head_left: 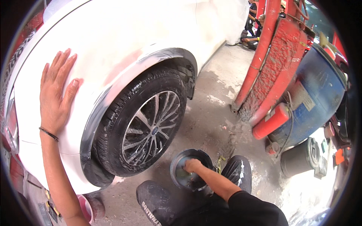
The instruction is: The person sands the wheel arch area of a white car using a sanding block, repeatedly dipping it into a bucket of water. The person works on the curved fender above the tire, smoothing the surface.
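Concrete floor under tyre, bucket, drum.

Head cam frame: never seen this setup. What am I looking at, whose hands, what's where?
It is one picture from a fisheye camera worn on a person's head, looking down, so straight edges bend near the rim. No robot: both arms belong to the wearer. The left hand lies flat, fingers spread, on the white car body panel above the wheel. The right hand reaches into a dark bucket on the concrete floor; what it holds, if anything, cannot be told. Right: a red lift post and blue drum.
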`<state>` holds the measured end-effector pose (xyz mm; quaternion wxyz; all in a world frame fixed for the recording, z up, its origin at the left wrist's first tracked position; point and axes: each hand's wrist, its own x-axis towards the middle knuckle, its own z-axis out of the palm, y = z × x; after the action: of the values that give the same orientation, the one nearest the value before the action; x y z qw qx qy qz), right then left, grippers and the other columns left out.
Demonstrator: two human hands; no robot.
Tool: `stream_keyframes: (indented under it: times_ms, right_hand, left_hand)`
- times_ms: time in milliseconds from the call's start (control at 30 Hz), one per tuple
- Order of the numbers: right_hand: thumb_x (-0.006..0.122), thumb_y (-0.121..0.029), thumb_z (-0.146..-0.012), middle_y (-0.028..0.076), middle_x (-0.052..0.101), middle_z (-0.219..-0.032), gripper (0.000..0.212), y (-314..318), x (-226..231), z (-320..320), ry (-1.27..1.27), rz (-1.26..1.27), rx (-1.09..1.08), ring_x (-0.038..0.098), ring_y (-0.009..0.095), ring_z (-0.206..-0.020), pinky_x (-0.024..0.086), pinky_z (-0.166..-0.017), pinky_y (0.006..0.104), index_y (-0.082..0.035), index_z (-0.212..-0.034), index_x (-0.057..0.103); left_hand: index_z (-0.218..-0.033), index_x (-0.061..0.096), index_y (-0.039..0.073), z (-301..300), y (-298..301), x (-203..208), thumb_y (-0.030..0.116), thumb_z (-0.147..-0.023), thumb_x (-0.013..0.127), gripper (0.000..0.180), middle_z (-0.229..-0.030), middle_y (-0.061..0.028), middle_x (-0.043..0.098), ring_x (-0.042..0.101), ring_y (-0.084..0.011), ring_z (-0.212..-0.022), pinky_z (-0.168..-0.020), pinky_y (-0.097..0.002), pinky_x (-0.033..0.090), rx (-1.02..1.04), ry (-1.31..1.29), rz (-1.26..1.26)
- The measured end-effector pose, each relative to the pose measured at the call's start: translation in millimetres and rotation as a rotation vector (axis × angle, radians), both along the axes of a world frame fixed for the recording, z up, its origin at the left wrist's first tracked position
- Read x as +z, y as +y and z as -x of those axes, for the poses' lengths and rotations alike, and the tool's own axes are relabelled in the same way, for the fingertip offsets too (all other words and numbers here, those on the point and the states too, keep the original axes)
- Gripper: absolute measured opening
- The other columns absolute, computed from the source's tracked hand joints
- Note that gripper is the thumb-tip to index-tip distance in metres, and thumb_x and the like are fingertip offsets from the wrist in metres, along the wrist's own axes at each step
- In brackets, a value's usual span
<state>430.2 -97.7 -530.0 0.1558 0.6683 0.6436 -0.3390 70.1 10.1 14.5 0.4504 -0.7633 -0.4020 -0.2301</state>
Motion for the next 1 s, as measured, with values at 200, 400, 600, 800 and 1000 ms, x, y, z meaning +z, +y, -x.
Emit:
stream_keyframes:
  times_ms: [200,400,600,800,1000]
  right_hand:
    - [0.068,-0.032,-0.096,0.016,0.075,-0.134,0.043,-13,-87,4,-0.014,-0.009,0.115,0.074,0.033,-0.123,0.058,-0.104,0.0498,-0.012,-0.132,0.076]
    - [0.079,-0.045,-0.082,0.016,0.079,-0.124,0.049,24,8,15,0.02,-0.034,0.57,0.075,0.03,-0.119,0.06,-0.099,0.045,-0.012,-0.119,0.082]
    - [0.077,-0.044,-0.099,0.017,0.078,-0.119,0.047,83,122,-43,0.769,-0.114,0.349,0.074,0.03,-0.108,0.058,-0.095,0.0423,-0.008,-0.128,0.073]
    - [0.078,-0.025,-0.1,0.016,0.075,-0.119,0.04,51,150,3,1.275,-0.502,-0.109,0.072,0.028,-0.109,0.055,-0.095,0.0376,-0.005,-0.134,0.069]
    - [0.084,-0.016,-0.088,0.024,0.056,-0.149,0.069,12,142,22,1.046,-0.904,0.125,0.057,0.044,-0.134,0.049,-0.111,0.047,-0.011,-0.152,0.058]
  left_hand:
    - [-0.156,0.059,0.023,-7,-1,9,0.045,-0.11,0.051,0.052,-0.168,-0.0035,0.05,0.035,-0.024,-0.161,-0.136,-0.0487,0.017,-0.068,-0.095,0.098]
    - [-0.156,0.059,0.025,15,2,11,0.05,-0.109,0.053,0.054,-0.168,-0.0023,0.05,0.034,-0.0245,-0.162,-0.136,-0.0506,0.014,-0.081,-0.152,0.145]
    - [-0.138,0.07,0.003,-135,-99,-102,0.014,-0.102,0.074,0.038,-0.133,-0.0158,0.074,0.07,-0.029,-0.126,-0.107,-0.041,0.054,-0.2,-0.638,0.314]
    - [-0.152,0.053,-0.006,-172,-157,-329,0.033,-0.109,0.068,0.06,-0.145,-0.0213,0.066,0.062,-0.0271,-0.135,-0.114,-0.0395,0.048,0.125,-1.337,1.322]
    - [-0.141,0.062,0.0,-194,-121,-370,0.031,-0.111,0.065,0.043,-0.137,-0.0107,0.068,0.066,-0.0162,-0.122,-0.105,-0.0343,0.053,-0.304,-2.113,1.269]
